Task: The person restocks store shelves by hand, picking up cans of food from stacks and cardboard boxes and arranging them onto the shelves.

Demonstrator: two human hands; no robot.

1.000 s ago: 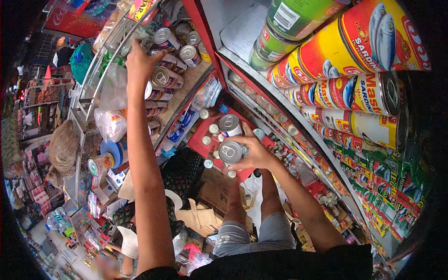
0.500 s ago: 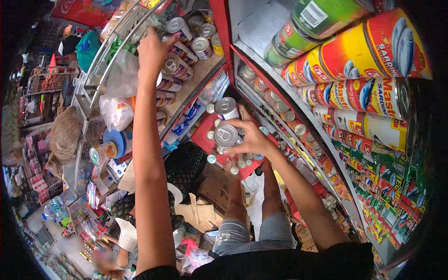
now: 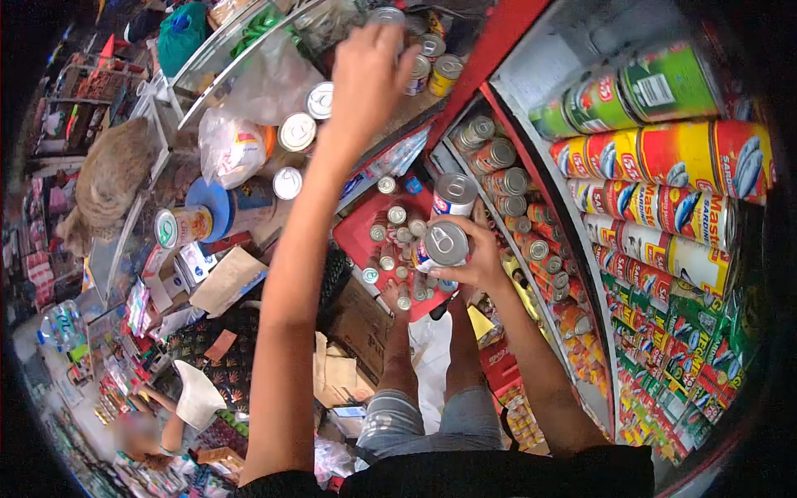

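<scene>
One can point(image 3: 387, 15) partly behind left hand point(image 3: 366, 79)

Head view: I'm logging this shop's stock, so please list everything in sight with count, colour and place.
Held cans: two, silver-topped, at right hand
Counter cans: several, silver-topped, around left hand
Small cans: many, silver-topped, on red surface
Shelf cans: many, mostly orange-red, middle shelf
Green cans: at least three, green, upper right
Sardine cans: many, red-yellow, right
Packets: many, green-red, lower right
Plastic bag: one, whitish, left
Cat: one, tan, far left
Bottle: one, clear, lower left
Other person: one, lower left
Remaining goods: many, mixed, too small to tell
Left hand: one, above counter
Right hand: one, centre
Shorts: one pair, grey, bottom
</scene>
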